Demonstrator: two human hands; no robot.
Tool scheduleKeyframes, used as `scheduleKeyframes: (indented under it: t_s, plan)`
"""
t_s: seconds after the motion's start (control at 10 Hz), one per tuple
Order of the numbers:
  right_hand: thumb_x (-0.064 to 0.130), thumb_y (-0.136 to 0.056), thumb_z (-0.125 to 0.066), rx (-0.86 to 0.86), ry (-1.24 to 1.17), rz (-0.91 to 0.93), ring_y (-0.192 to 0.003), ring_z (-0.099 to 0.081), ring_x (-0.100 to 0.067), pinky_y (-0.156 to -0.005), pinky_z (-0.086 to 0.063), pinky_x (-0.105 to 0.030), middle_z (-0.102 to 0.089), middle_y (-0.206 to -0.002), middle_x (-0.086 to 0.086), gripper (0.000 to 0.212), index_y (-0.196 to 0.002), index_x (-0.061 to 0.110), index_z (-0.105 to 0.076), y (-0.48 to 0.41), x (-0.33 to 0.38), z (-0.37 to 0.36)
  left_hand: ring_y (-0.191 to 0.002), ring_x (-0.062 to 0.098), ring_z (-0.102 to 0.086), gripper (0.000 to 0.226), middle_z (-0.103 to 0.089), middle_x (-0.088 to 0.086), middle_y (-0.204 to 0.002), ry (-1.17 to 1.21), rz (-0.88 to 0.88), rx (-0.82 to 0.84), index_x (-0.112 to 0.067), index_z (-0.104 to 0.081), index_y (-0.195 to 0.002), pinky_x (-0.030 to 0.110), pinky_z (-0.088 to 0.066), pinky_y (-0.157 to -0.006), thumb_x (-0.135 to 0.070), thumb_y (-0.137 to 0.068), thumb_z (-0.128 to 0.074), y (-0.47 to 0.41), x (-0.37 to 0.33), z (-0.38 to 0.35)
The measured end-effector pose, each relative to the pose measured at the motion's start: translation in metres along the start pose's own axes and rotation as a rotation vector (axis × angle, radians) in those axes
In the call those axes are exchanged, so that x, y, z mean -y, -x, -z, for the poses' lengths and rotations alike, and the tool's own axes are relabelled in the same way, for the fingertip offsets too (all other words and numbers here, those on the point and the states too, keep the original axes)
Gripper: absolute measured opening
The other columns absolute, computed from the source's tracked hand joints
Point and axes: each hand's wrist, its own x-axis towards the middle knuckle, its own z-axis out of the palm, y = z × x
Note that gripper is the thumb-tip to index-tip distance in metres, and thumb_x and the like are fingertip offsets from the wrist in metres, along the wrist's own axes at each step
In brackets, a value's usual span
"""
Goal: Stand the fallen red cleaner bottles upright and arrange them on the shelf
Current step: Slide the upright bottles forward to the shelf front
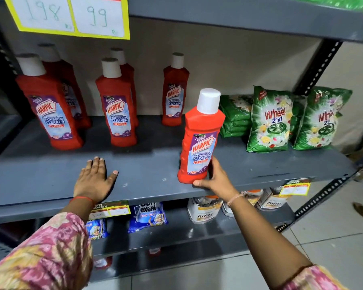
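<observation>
Two hands | left hand (pixel 94 181) flat on shelf (pixel 155 174) | right hand (pixel 215 178) grips bottle (pixel 199 141)

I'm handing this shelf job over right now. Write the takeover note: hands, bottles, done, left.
Left hand: flat on the shelf, holding nothing.
Right hand: gripping the base of a red cleaner bottle, upright with a slight tilt, at the shelf's front edge.
Five other red bottles stand upright further back: two at left, two in the middle, one alone.
Done: no fallen bottle in view.
Left: set the held bottle down, probably in front of the lone one, and let go.
</observation>
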Motion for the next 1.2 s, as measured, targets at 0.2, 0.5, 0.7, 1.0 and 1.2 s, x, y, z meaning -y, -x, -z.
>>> scheduleKeyframes:
  t_s: [0.2,0.5,0.7,1.0,1.2]
  plan:
    - [0.053,-0.084,-0.047,-0.499,0.350,0.510,-0.107,-0.044,-0.017,-0.098,-0.029,-0.020,-0.046,-0.117,-0.002,0.044,-0.112,0.019,-0.049,0.065,0.004,-0.065,-0.147,0.027,-0.006,0.063,-0.013,0.012,-0.157,0.041,0.010,-0.020,-0.005,-0.013,-0.145,0.041,-0.009,-0.121,-0.039,-0.095,-0.032,0.009,0.033,0.010]
    - [0.015,-0.074,-0.072,0.093,0.059,0.066,-0.129,-0.040,-0.030,-0.108,-0.033,-0.037,-0.041,-0.140,-0.018,0.079,-0.139,0.015,-0.027,-0.084,0.068,-0.168,-0.147,0.023,-0.003,0.063,-0.008,0.006,-0.159,0.006,0.135,-0.040,-0.010,-0.009,-0.146,0.039,-0.006,-0.121,-0.041,-0.095,-0.029,0.011,0.080,0.027]
    - [-0.004,-0.067,-0.073,0.224,-0.082,-0.063,-0.116,-0.049,-0.021,-0.091,-0.041,-0.020,-0.053,-0.129,-0.012,0.073,-0.130,0.004,-0.037,-0.155,0.086,-0.173,-0.147,0.021,0.000,0.063,-0.005,0.004,-0.159,0.002,0.138,-0.058,-0.012,-0.008,-0.146,0.037,-0.004,-0.120,-0.041,-0.095,-0.028,0.008,0.081,0.024]
    - [0.005,-0.072,-0.072,0.135,0.035,-0.024,-0.110,-0.055,-0.027,-0.096,-0.042,-0.030,-0.058,-0.125,-0.016,0.053,-0.120,0.004,-0.051,-0.105,0.076,-0.171,-0.147,0.022,-0.001,0.063,-0.006,0.005,-0.159,-0.015,0.133,-0.042,-0.011,-0.008,-0.146,0.038,-0.004,-0.120,-0.042,-0.095,-0.026,0.010,0.079,0.024]
    - [-0.005,-0.068,-0.071,0.169,-0.042,0.006,-0.100,-0.054,-0.017,-0.088,-0.042,-0.024,-0.060,-0.121,-0.017,0.051,-0.116,0.001,-0.052,-0.045,0.068,-0.163,-0.147,0.025,-0.003,0.063,-0.007,0.008,-0.159,-0.040,0.120,-0.035,-0.009,-0.010,-0.146,0.040,-0.006,-0.121,-0.042,-0.094,-0.025,0.010,0.081,0.023]
